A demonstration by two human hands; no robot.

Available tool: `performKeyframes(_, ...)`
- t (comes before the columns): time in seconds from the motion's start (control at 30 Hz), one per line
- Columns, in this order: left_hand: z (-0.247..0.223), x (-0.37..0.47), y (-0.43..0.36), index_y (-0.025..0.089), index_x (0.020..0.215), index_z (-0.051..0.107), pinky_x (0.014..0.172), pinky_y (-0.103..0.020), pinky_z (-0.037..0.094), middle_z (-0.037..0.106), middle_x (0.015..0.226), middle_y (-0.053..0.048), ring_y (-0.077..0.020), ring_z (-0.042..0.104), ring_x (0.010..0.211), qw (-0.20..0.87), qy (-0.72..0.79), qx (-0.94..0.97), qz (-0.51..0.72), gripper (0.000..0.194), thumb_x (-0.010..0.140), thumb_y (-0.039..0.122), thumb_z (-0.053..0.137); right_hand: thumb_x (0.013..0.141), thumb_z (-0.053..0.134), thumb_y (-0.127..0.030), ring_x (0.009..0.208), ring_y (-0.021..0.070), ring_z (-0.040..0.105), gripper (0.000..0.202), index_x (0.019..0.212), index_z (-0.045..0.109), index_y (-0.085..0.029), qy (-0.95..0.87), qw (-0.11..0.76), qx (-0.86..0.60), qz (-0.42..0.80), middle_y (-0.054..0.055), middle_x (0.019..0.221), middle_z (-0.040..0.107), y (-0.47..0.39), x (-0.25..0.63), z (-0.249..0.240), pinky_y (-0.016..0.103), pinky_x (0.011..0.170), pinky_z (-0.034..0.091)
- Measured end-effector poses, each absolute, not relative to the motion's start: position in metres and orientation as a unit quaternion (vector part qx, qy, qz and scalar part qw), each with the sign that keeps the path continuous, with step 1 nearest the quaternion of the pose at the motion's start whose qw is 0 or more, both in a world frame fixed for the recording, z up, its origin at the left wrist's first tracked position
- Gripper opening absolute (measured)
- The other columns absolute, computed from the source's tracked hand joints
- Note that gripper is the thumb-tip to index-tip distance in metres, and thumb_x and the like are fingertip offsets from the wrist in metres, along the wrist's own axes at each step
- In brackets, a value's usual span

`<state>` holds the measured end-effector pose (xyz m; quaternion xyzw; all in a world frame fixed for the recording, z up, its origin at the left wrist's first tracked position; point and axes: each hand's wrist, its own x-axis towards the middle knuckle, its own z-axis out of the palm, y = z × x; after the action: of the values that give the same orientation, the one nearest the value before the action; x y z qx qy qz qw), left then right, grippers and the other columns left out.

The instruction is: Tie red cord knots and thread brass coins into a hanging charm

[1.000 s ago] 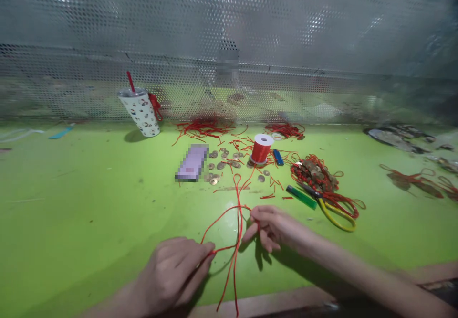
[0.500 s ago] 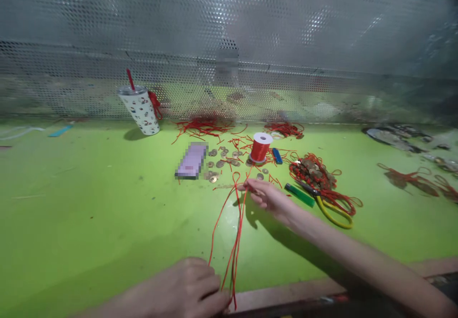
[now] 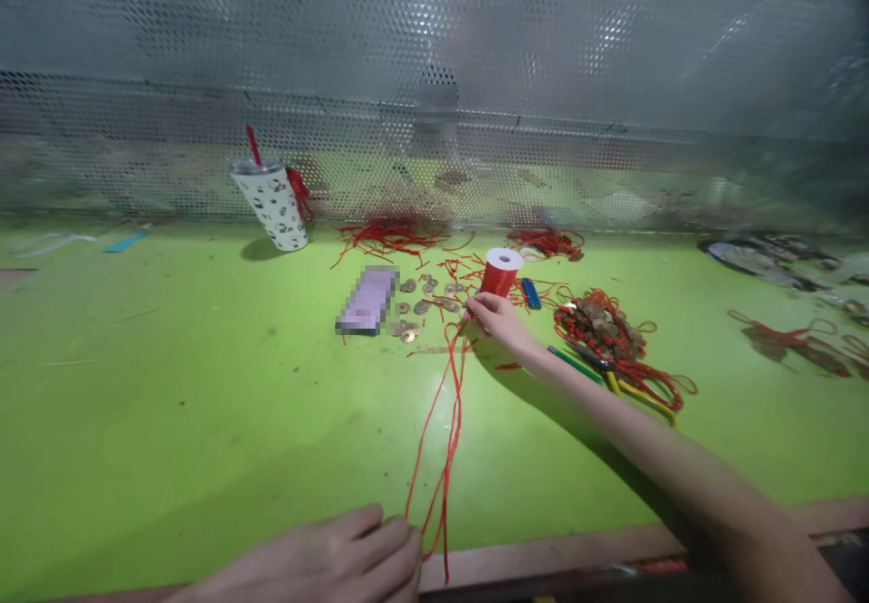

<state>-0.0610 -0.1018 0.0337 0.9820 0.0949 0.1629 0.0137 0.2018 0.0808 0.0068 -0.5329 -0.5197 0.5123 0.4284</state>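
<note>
My right hand [image 3: 499, 320] is closed in a pinch on red cord, just in front of the red cord spool [image 3: 501, 279]. Lengths of the thin red cord [image 3: 459, 404] run down the green table towards me, with a small loop at the far end. At the table's front edge, my left hand [image 3: 346, 553] has its fingers curled over the near part of the cord; its fingertips are partly hidden. Loose round coins [image 3: 422, 308] with holes lie beyond and left of my right hand.
A purple phone-like slab [image 3: 370, 300] and a tilted-looking tumbler with straw [image 3: 275, 209] stand left. Right of my arm lie corded coins [image 3: 597, 327], yellow-handled scissors [image 3: 655, 401], a green stick [image 3: 576, 365] and a blue piece [image 3: 530, 293]. Red scraps [image 3: 390, 239] lie by the perforated metal screen [image 3: 204, 132].
My right hand has moved away from me, closer to the spool, and now partly covers its base. My left hand has shifted slightly down and left, still at the near edge.
</note>
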Motion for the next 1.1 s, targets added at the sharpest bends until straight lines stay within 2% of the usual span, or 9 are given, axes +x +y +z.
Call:
performKeyframes(0.13,0.028,-0.055,-0.077,0.017,0.089,0.062,0.055,-0.027,0.047,0.064,0.070,-0.003,-0.0154,0.056,0.060,0.051,0.150,0.959,0.234,0.014,0.095,0.011,0.051,0.080,0.069,-0.051,0.041,0.0056,0.039,0.034,0.075,0.059,-0.018,-0.552,0.412,-0.512,0.514,-0.005,0.060,0.057,0.075,0.202,0.008,0.021,0.040,0.026)
performKeyframes(0.23,0.023,-0.040,-0.038,0.014,0.111,0.059,0.064,-0.028,0.052,0.068,0.095,-0.008,-0.0156,0.063,0.073,0.131,0.268,0.901,0.314,0.015,0.097,0.018,0.053,0.080,0.069,-0.053,0.043,0.0056,0.040,0.036,0.079,0.060,-0.018,-0.557,0.410,-0.489,0.532,-0.005,0.063,0.058,0.068,0.204,0.011,0.021,0.041,0.026)
performKeyframes(0.3,0.022,-0.024,-0.010,0.015,0.124,0.054,0.063,-0.028,0.052,0.065,0.095,-0.004,-0.0127,0.060,0.065,0.221,0.344,0.856,0.316,0.030,0.096,0.026,0.058,0.081,0.069,-0.055,0.043,0.0056,0.041,0.038,0.082,0.060,-0.018,-0.557,0.407,-0.471,0.550,-0.005,0.067,0.059,0.062,0.206,0.013,0.021,0.041,0.025)
performKeyframes(0.43,0.021,0.013,0.035,0.014,0.141,0.043,0.061,-0.030,0.049,0.062,0.077,0.001,-0.0166,0.060,0.063,0.368,0.434,0.769,0.290,0.074,0.080,0.039,0.077,0.080,0.068,-0.059,0.044,0.0062,0.039,0.040,0.084,0.059,-0.019,-0.558,0.407,-0.450,0.566,-0.005,0.067,0.058,0.054,0.208,0.016,0.021,0.043,0.026)
performKeyframes(0.53,0.017,0.033,0.054,0.011,0.141,0.042,0.056,-0.026,0.042,0.060,0.068,0.004,-0.0154,0.057,0.058,0.469,0.468,0.699,0.270,0.087,0.070,0.040,0.085,0.078,0.069,-0.059,0.046,0.0073,0.040,0.041,0.083,0.059,-0.020,-0.557,0.417,-0.442,0.566,-0.006,0.065,0.056,0.052,0.209,0.018,0.021,0.044,0.027)
performKeyframes(0.67,0.011,0.041,0.061,0.012,0.122,0.056,0.048,-0.022,0.033,0.063,0.081,-0.001,-0.0068,0.049,0.051,0.580,0.454,0.615,0.283,0.065,0.069,0.035,0.085,0.080,0.067,-0.057,0.043,0.0072,0.040,0.037,0.084,0.058,-0.020,-0.554,0.426,-0.448,0.557,-0.003,0.070,0.061,0.052,0.213,0.018,0.022,0.042,0.026)
performKeyframes(0.87,0.011,0.035,0.054,0.011,0.095,0.064,0.045,-0.022,0.031,0.052,0.061,0.005,-0.0059,0.042,0.044,0.606,0.443,0.602,0.273,0.032,0.079,0.037,0.076,0.086,0.064,-0.051,0.047,0.0093,0.045,0.030,0.087,0.065,-0.021,-0.589,0.452,-0.509,0.435,0.004,0.089,0.071,0.054,0.220,0.016,0.024,0.041,0.029)
performKeyframes(0.97,0.013,0.032,0.050,0.013,0.083,0.063,0.043,-0.021,0.028,0.048,0.055,0.006,-0.0057,0.038,0.041,0.618,0.433,0.592,0.283,0.024,0.087,0.037,0.065,0.083,0.067,-0.051,0.055,0.0126,0.051,0.031,0.085,0.069,-0.020,-0.577,0.471,-0.526,0.410,0.005,0.087,0.070,0.056,0.222,0.016,0.024,0.045,0.033)
performKeyframes(1.1,0.016,0.028,0.046,0.013,0.080,0.063,0.041,-0.020,0.027,0.049,0.054,0.004,-0.0056,0.037,0.041,0.616,0.442,0.586,0.287,0.025,0.088,0.037,0.061,0.080,0.069,-0.051,0.052,0.0121,0.049,0.033,0.085,0.067,-0.019,-0.545,0.481,-0.540,0.424,0.001,0.070,0.062,0.055,0.223,0.015,0.024,0.045,0.034)
